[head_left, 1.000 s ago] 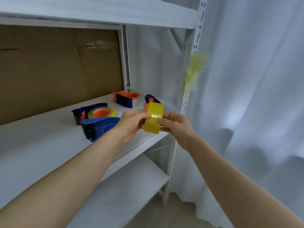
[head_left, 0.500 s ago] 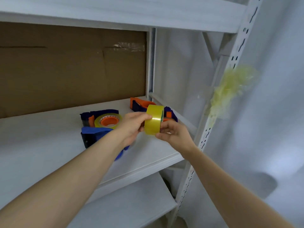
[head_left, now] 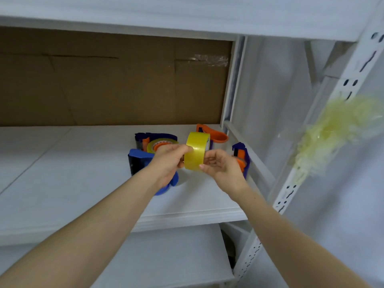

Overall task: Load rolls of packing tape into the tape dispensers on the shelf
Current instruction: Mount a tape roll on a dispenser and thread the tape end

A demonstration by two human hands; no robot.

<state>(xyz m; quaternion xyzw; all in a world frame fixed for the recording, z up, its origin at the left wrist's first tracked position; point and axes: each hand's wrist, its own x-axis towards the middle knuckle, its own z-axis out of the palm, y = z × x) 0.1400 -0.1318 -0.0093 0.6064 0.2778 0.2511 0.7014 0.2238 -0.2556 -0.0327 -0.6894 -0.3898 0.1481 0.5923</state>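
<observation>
A yellow roll of packing tape [head_left: 196, 150] is held on edge above the white shelf [head_left: 62, 183]. My left hand [head_left: 168, 161] pinches its left side, and my right hand [head_left: 223, 165] grips it from the right and below. Several blue and orange tape dispensers lie on the shelf behind my hands. A blue dispenser [head_left: 138, 161] lies partly under my left hand. A dispenser holding a yellow roll [head_left: 154, 140] is just behind it. An orange-handled dispenser [head_left: 216, 134] lies further back. Another blue dispenser [head_left: 241, 154] sits by the shelf's right rail.
Brown cardboard [head_left: 114, 84] backs the shelf. A white perforated upright [head_left: 324, 125] stands at the right with a wad of yellowish used tape [head_left: 336, 129] stuck to it. A lower shelf [head_left: 166, 256] shows below. White fabric hangs on the right.
The view has tilted up and moved closer to the shelf. Both hands still hold the yellow roll, which now sits further over the shelf between the dispensers.
</observation>
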